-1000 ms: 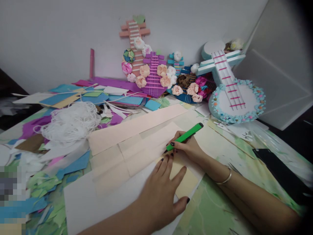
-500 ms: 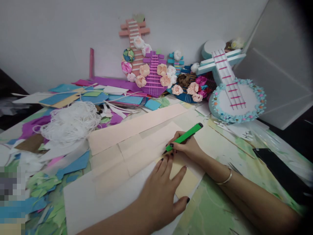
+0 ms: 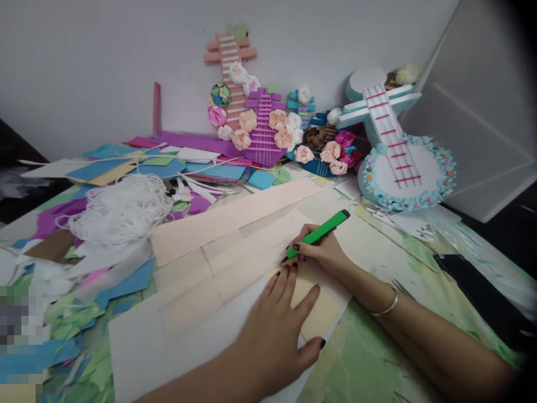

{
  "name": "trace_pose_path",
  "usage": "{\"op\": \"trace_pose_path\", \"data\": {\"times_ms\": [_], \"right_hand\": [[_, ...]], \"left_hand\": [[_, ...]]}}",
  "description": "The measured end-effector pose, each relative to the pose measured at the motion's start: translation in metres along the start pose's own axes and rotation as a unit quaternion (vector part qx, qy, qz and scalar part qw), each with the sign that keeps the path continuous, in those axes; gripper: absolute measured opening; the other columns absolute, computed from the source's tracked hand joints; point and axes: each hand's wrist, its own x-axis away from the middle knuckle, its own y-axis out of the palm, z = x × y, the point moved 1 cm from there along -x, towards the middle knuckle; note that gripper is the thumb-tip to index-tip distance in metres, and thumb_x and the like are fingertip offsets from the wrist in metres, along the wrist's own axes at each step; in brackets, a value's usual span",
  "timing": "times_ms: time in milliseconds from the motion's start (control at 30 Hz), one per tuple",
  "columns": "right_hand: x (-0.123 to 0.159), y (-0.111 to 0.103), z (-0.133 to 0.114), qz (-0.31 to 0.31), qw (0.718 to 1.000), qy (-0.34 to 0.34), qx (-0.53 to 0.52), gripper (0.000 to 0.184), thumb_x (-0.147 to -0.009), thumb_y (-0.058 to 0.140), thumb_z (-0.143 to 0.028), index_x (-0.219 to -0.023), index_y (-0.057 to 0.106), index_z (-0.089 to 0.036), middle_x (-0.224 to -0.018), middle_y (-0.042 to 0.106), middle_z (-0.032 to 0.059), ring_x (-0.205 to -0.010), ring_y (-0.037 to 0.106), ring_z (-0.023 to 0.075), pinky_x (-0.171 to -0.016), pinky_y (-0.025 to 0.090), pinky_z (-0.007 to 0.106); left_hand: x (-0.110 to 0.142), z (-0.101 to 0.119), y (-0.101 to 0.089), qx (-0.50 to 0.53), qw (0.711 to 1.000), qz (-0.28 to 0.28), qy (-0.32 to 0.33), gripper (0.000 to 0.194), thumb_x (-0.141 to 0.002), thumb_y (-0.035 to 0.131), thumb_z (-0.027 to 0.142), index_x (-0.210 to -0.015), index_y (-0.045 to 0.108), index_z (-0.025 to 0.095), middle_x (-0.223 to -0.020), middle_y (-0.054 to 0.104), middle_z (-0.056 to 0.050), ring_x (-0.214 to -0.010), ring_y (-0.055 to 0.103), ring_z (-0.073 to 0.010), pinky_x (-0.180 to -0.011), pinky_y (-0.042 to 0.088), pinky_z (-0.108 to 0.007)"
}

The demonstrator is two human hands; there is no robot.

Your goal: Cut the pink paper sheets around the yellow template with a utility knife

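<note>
My right hand (image 3: 321, 250) grips a green utility knife (image 3: 321, 232), its tip down at the upper edge of a pale yellow paper piece (image 3: 321, 314). Spread flat, my left hand (image 3: 279, 319) presses on that piece and on the white sheet (image 3: 138, 341) beneath, its fingertips close to the knife tip. Pale peach paper (image 3: 247, 254) lies just beyond my fingers. Farther back is a long peach strip (image 3: 235, 221). The knife's blade is too small to make out clearly.
White string (image 3: 121, 210) lies tangled at the left, near green paper scraps (image 3: 73, 319). Decorated paper instruments lean at the back, including a purple one (image 3: 264, 129) and a white-and-blue one (image 3: 403, 168). A black flat object (image 3: 482, 296) lies at the right.
The knife and my right hand have shifted very slightly to the right. My left hand stays in the same place, and the papers look unmoved.
</note>
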Motion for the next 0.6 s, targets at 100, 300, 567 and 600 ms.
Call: {"op": "trace_pose_path", "data": {"times_ms": [100, 300, 567, 600], "right_hand": [[0.0001, 0.0000, -0.0003, -0.007, 1.000, 0.005, 0.014, 0.028, -0.068, 0.082, -0.032, -0.067, 0.058, -0.018, -0.058, 0.067, 0.0018, -0.051, 0.060, 0.0137, -0.048, 0.046, 0.024], [0.0018, -0.0010, -0.0001, -0.029, 1.000, 0.011, 0.004, 0.026, -0.071, 0.081, -0.031, -0.070, 0.059, -0.017, -0.058, 0.067, 0.0015, -0.051, 0.061, 0.0138, -0.050, 0.048, 0.025], [-0.0008, -0.0048, 0.0026, -0.011, 1.000, 0.006, -0.026, 0.028, -0.070, 0.082, -0.029, -0.068, 0.057, -0.017, -0.058, 0.068, 0.0020, -0.050, 0.062, 0.0146, -0.049, 0.049, 0.025], [-0.0010, -0.0046, 0.0022, -0.012, 1.000, 0.008, -0.025, 0.027, -0.070, 0.082, -0.029, -0.068, 0.058, -0.017, -0.057, 0.068, 0.0019, -0.049, 0.062, 0.0145, -0.049, 0.049, 0.025]], "left_hand": [[0.0000, -0.0002, 0.0003, -0.004, 1.000, 0.006, 0.001, 0.067, -0.093, 0.044, 0.062, -0.151, 0.033, 0.031, -0.160, 0.020, -0.019, -0.147, 0.012, -0.0371, -0.116, 0.022, -0.057], [-0.0003, -0.0010, 0.0028, -0.005, 1.000, 0.010, 0.000, 0.067, -0.092, 0.044, 0.063, -0.151, 0.033, 0.032, -0.160, 0.020, -0.019, -0.146, 0.013, -0.0376, -0.116, 0.022, -0.056], [-0.0001, -0.0013, 0.0031, -0.004, 1.000, 0.011, 0.003, 0.068, -0.093, 0.045, 0.062, -0.152, 0.031, 0.031, -0.160, 0.014, -0.021, -0.146, 0.008, -0.0363, -0.115, 0.021, -0.057], [-0.0003, -0.0014, 0.0030, -0.004, 1.000, 0.011, 0.003, 0.068, -0.093, 0.045, 0.062, -0.152, 0.031, 0.031, -0.160, 0.015, -0.022, -0.146, 0.008, -0.0362, -0.115, 0.021, -0.057]]}}
